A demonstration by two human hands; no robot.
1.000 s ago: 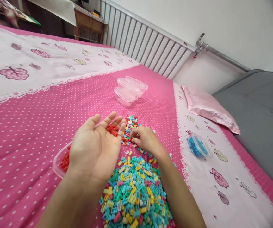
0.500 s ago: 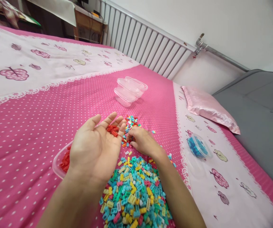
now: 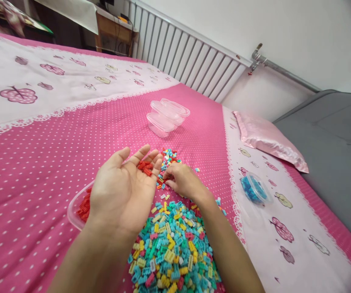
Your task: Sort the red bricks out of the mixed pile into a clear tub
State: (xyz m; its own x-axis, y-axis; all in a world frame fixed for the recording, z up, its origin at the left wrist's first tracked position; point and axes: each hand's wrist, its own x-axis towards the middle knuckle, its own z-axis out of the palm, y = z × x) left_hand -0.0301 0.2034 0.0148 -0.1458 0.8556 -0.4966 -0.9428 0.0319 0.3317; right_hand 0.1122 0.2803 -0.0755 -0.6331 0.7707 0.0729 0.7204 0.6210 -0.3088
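Head view. Left hand (image 3: 122, 195): palm up, fingers spread, red bricks (image 3: 145, 167) resting loose. Right hand (image 3: 183, 181): fingers curled at the small mixed pile (image 3: 169, 156); whether pinching, cannot tell. Progress, judged partial: reds (image 3: 84, 207) in left tub (image 3: 72, 213), blues (image 3: 250, 189) in right tub (image 3: 264, 193); large mixed-colour heap (image 3: 172, 252) in the foreground. Materials: ridged oblong plastic bricks; translucent round-cornered tubs; dotted pink cloth (image 3: 41, 171).

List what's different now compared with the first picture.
The right hand has shifted slightly left, toward the left hand, over the smaller brick pile. No pick-up or release is visible; whether its fingertips grip a brick is unclear. Unchanged: the left hand, palm up with red bricks on its fingers, the large pile and the containers.
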